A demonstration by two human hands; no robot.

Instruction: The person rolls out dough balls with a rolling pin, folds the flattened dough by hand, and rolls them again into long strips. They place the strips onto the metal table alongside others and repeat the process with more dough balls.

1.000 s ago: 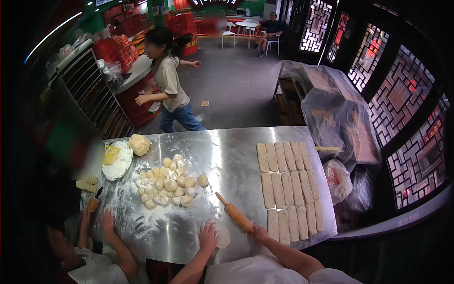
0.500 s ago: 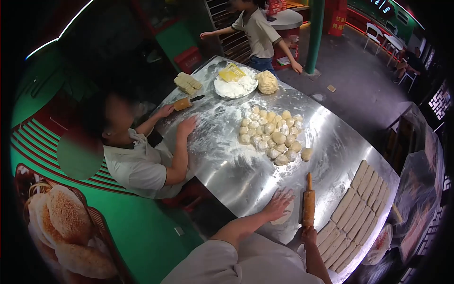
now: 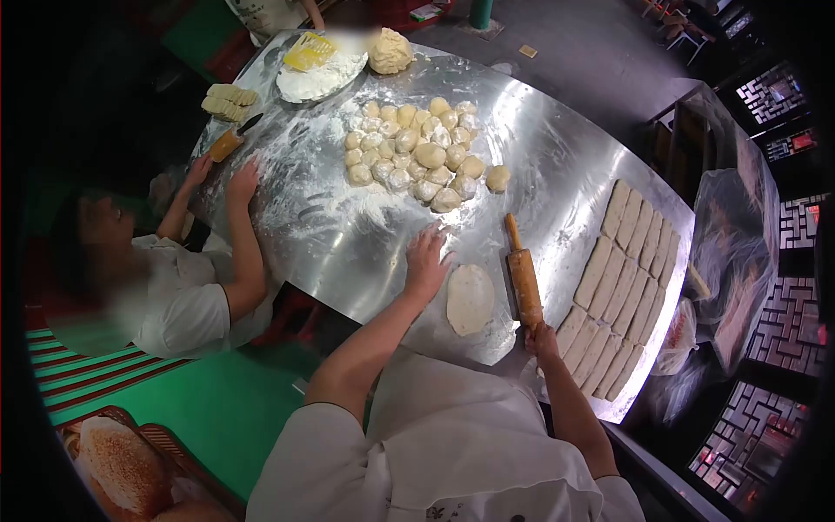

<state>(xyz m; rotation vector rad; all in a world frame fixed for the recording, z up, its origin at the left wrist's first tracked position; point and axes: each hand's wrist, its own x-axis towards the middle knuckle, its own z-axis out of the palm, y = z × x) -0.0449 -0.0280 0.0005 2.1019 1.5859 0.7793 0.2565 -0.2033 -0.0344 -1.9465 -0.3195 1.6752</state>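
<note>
My left hand (image 3: 426, 261) is spread with nothing in it, just above or on the steel table, up and to the left of a flattened oval of dough (image 3: 470, 300). My right hand (image 3: 542, 341) is wrapped round the near handle of a wooden rolling pin (image 3: 524, 283), which lies to the right of the oval. Beyond my hands is a cluster of floured dough balls (image 3: 404, 143), with one ball (image 3: 497, 178) a little apart. Rows of long dough strips (image 3: 622, 287) lie at the right.
On the left a co-worker's hands (image 3: 243, 183) are on the floured table (image 3: 348, 261), one at a wooden roller (image 3: 226, 145). A plate of flour (image 3: 322, 80) with a yellow scraper (image 3: 310, 52), a large dough lump (image 3: 390, 52) and stacked dough pieces (image 3: 228, 103) stand farther back.
My left hand has left the oval dough and moved up and away, uncovering it. My right hand keeps hold of the rolling pin. The camera view has shifted, and the standing person is mostly out of view.
</note>
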